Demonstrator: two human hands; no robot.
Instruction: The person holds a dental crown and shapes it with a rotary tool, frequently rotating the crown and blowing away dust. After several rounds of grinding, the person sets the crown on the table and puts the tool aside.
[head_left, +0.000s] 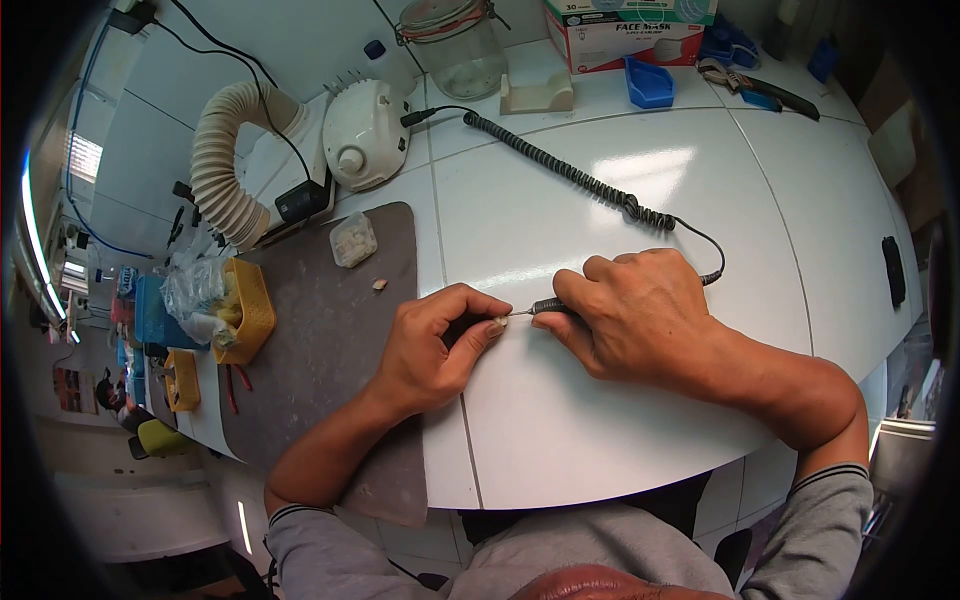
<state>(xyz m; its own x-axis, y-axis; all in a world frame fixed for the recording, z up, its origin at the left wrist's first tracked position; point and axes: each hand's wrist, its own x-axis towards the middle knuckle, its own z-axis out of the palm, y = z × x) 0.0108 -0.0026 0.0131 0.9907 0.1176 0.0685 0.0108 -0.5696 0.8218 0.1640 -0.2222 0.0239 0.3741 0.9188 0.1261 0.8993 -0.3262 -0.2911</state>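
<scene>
My right hand (640, 315) is wrapped around a dark rotary handpiece (546, 306), its thin metal bit pointing left. Between the thumb and index finger of my left hand (432, 345) is a small off-white piece (501, 321), mostly covered by the fingertips. The bit's tip reaches right to this piece. Both hands are low over the white tiled table (560, 430). A black coiled cord (570, 170) runs from the handpiece back to a white control unit (365, 140) with a dial.
A grey mat (320, 370) lies at left, bearing a clear tub of pale pieces (353, 240) and one loose piece (379, 285). Beyond are a ribbed hose (218, 165), yellow basket (245, 310), glass jar (455, 60), blue tray (649, 84) and mask box (630, 40).
</scene>
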